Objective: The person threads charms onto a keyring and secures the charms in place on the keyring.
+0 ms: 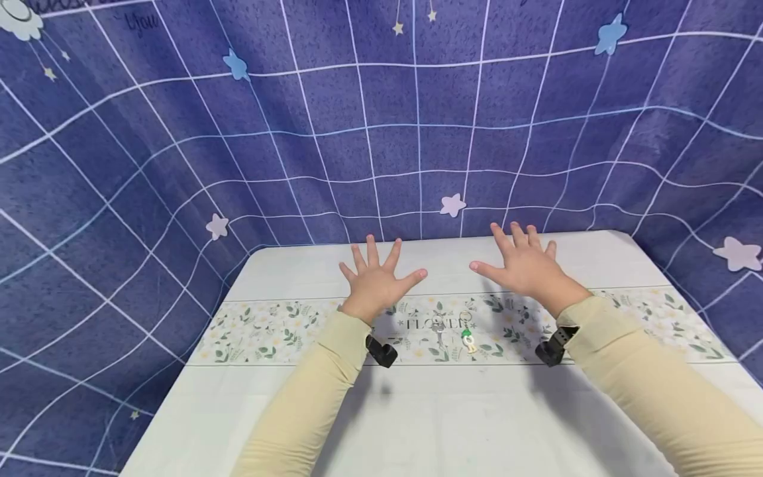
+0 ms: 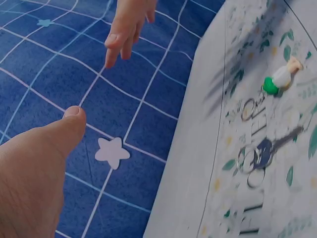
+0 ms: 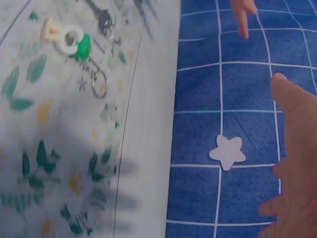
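Both hands are held up over the far part of the table with fingers spread, and neither holds anything. The left hand (image 1: 374,286) is left of the middle, its thumb pointing toward the other hand. On the right, the right hand (image 1: 527,266) has its thumb turned inward. Between and nearer than the hands, a key (image 2: 270,150) with a ring lies on the printed cloth band. Beside it lies a keychain (image 1: 468,339) with a small green, white and cream figure and a metal ring (image 3: 99,83).
A white tablecloth (image 1: 453,417) with a floral band (image 1: 256,331) covers the table. Behind and at both sides hangs a blue curtain (image 1: 381,152) with a line grid and stars. Each wrist wears a black camera, the left camera (image 1: 381,352) and the right camera (image 1: 554,347).
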`<control>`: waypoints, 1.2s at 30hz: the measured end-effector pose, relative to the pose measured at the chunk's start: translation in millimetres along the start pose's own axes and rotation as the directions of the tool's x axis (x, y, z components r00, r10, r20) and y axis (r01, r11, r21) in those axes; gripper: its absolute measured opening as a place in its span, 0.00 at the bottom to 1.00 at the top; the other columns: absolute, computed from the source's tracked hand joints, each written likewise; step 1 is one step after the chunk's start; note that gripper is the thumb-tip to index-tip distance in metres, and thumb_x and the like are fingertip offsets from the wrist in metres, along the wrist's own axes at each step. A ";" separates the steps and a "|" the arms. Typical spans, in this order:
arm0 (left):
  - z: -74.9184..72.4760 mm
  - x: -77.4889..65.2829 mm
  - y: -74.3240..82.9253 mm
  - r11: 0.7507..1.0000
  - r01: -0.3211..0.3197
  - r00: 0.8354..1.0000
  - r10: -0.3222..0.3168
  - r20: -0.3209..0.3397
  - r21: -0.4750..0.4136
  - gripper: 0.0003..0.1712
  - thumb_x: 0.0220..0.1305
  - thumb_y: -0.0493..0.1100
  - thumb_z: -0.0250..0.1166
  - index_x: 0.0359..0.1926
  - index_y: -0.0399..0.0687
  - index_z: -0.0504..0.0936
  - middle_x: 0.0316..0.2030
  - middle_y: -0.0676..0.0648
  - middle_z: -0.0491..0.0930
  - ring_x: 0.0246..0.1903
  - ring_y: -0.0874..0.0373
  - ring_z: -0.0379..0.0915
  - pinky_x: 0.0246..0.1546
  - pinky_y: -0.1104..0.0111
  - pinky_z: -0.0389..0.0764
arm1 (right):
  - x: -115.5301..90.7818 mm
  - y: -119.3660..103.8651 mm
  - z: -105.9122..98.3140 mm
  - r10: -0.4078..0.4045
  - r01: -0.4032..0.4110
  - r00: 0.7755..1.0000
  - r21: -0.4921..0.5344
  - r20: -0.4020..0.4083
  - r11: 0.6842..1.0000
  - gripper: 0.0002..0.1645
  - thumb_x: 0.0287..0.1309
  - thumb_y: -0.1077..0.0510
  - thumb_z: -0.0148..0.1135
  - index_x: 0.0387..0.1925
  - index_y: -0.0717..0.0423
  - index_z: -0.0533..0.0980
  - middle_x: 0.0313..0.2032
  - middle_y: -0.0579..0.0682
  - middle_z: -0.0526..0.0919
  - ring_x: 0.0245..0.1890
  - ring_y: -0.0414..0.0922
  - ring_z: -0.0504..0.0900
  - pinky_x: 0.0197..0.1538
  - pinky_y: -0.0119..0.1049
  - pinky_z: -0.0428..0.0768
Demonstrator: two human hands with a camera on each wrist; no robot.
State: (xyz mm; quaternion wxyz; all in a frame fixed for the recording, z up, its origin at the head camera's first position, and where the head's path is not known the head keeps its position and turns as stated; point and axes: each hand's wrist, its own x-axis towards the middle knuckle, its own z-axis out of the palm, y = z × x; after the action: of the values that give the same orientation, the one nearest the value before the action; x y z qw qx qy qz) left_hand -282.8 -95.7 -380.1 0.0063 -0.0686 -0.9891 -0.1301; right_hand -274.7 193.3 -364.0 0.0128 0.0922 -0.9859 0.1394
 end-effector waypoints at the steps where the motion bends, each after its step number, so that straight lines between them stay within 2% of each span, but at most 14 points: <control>1: 3.5 1.2 0.7 1.000 -0.002 1.000 0.002 -0.009 -0.007 0.56 0.58 0.87 0.38 0.80 0.72 0.41 0.78 0.37 0.21 0.74 0.31 0.11 0.65 0.27 0.27 | 0.6 -0.5 2.5 -0.004 0.004 1.000 0.014 -0.005 1.000 0.64 0.60 0.16 0.38 0.81 0.51 0.38 0.77 0.72 0.39 0.74 0.75 0.34 0.63 0.82 0.37; 8: 38.9 6.0 1.0 0.994 -0.065 0.997 0.060 -0.055 -0.083 0.52 0.62 0.84 0.40 0.81 0.69 0.47 0.78 0.37 0.22 0.75 0.37 0.10 0.67 0.30 0.24 | 4.5 -1.3 29.5 -0.054 0.066 0.993 0.108 -0.108 0.992 0.56 0.65 0.25 0.50 0.80 0.53 0.49 0.76 0.71 0.48 0.75 0.71 0.44 0.67 0.77 0.44; 15: 61.1 3.5 -4.9 0.990 -0.067 0.997 0.061 -0.050 -0.121 0.50 0.62 0.82 0.43 0.80 0.69 0.51 0.79 0.37 0.25 0.76 0.36 0.14 0.68 0.31 0.26 | 5.5 3.1 55.0 -0.076 0.116 0.975 0.189 -0.207 0.975 0.46 0.68 0.37 0.57 0.76 0.57 0.59 0.74 0.71 0.55 0.73 0.70 0.55 0.70 0.70 0.53; 17: 66.7 3.1 -6.7 0.986 -0.079 0.996 0.071 -0.057 -0.146 0.49 0.63 0.81 0.45 0.79 0.68 0.55 0.79 0.36 0.28 0.76 0.35 0.17 0.68 0.31 0.28 | 5.3 5.2 62.0 -0.077 0.122 0.975 0.211 -0.209 0.970 0.44 0.68 0.40 0.59 0.75 0.58 0.60 0.73 0.71 0.56 0.72 0.70 0.56 0.69 0.69 0.56; 19: 71.9 3.1 -8.4 0.976 -0.108 0.990 0.089 -0.106 -0.190 0.45 0.65 0.77 0.50 0.76 0.64 0.64 0.80 0.35 0.35 0.77 0.35 0.23 0.69 0.31 0.31 | 5.0 6.9 69.1 -0.084 0.135 0.974 0.243 -0.209 0.961 0.42 0.68 0.42 0.60 0.75 0.58 0.61 0.73 0.71 0.57 0.71 0.70 0.58 0.69 0.68 0.58; 22: 79.3 3.0 -10.4 0.947 -0.173 0.973 0.121 -0.198 -0.270 0.35 0.67 0.69 0.57 0.67 0.58 0.75 0.78 0.35 0.47 0.78 0.35 0.33 0.70 0.33 0.34 | 3.9 8.6 79.3 -0.094 0.156 0.971 0.286 -0.220 0.946 0.40 0.68 0.44 0.61 0.73 0.59 0.63 0.72 0.70 0.59 0.70 0.69 0.61 0.69 0.66 0.60; 24: 84.0 2.9 -11.0 0.926 -0.217 0.958 0.142 -0.250 -0.307 0.30 0.67 0.64 0.59 0.62 0.55 0.79 0.76 0.36 0.53 0.77 0.35 0.38 0.70 0.33 0.36 | 2.3 9.8 85.2 -0.092 0.161 0.971 0.314 -0.222 0.936 0.39 0.67 0.46 0.62 0.72 0.59 0.64 0.71 0.69 0.61 0.70 0.69 0.61 0.69 0.65 0.60; 27: 89.8 1.7 -10.4 0.914 -0.243 0.952 0.159 -0.262 -0.324 0.28 0.66 0.62 0.60 0.61 0.54 0.80 0.76 0.36 0.55 0.76 0.34 0.41 0.70 0.33 0.39 | -0.3 11.9 93.1 -0.084 0.157 0.972 0.342 -0.219 0.927 0.38 0.67 0.47 0.62 0.72 0.59 0.65 0.70 0.68 0.62 0.70 0.67 0.62 0.70 0.64 0.61; 31: 97.1 0.7 -8.6 0.924 -0.248 0.952 0.176 -0.251 -0.292 0.30 0.66 0.62 0.61 0.64 0.56 0.79 0.75 0.36 0.57 0.75 0.33 0.44 0.69 0.32 0.42 | -3.1 13.9 102.8 -0.078 0.158 0.971 0.363 -0.226 0.918 0.37 0.67 0.47 0.63 0.71 0.59 0.66 0.69 0.66 0.65 0.69 0.65 0.64 0.69 0.62 0.63; 36: 108.3 -1.0 -6.2 0.913 -0.268 0.950 0.199 -0.239 -0.306 0.28 0.66 0.59 0.63 0.63 0.55 0.80 0.74 0.36 0.60 0.74 0.33 0.48 0.70 0.33 0.44 | -5.3 15.3 116.8 -0.078 0.162 0.971 0.381 -0.226 0.910 0.34 0.65 0.49 0.65 0.67 0.59 0.70 0.67 0.65 0.69 0.67 0.64 0.69 0.68 0.60 0.66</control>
State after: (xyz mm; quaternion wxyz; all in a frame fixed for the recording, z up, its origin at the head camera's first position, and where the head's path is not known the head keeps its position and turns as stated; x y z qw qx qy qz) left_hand -282.0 -73.8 -486.4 0.1108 -0.1732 -0.9312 -0.3010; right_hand -272.3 176.3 -480.7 0.1042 0.1387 -0.9229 0.3438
